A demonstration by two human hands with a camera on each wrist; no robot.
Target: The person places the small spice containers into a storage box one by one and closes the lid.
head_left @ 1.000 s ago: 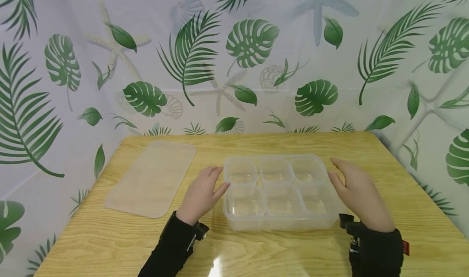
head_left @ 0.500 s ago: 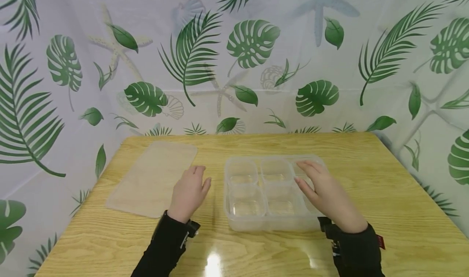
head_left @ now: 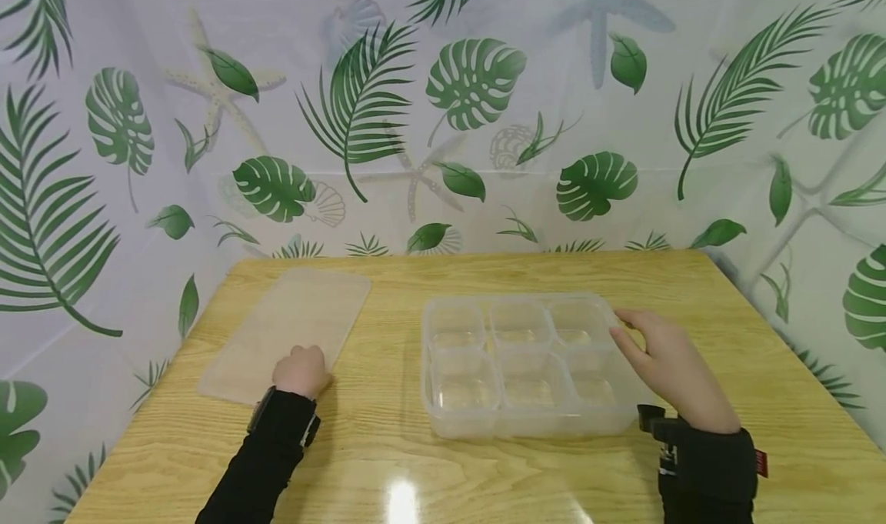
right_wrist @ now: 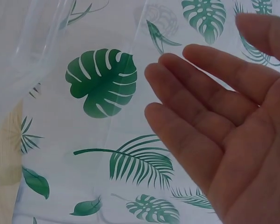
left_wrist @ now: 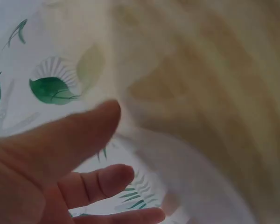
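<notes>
A flat translucent plastic lid (head_left: 298,308) with rounded corners lies on the left of the table. My left hand (head_left: 302,372) reaches down at its near right corner, which the hand hides in the head view. In the left wrist view the thumb and fingers are spread apart, with the edge of the lid (left_wrist: 196,93) between them. To the right stands a clear plastic box (head_left: 498,425) divided into several compartments, nothing visible inside them. My right hand (head_left: 674,370) is beside the box's right rim, fingers relaxed; the right wrist view shows a gap between fingertips and box (right_wrist: 23,56).
The wood-grain table (head_left: 408,278) ends at the back and sides against a white cloth (head_left: 388,224) printed with green leaves. Bare table top lies between the lid and the box. Both wrists carry black cuffs with small mounts.
My left hand has moved left and down from beside the box to the lid's corner. The right hand swung in over the box, then back out to its right side. Lid and box look unmoved.
</notes>
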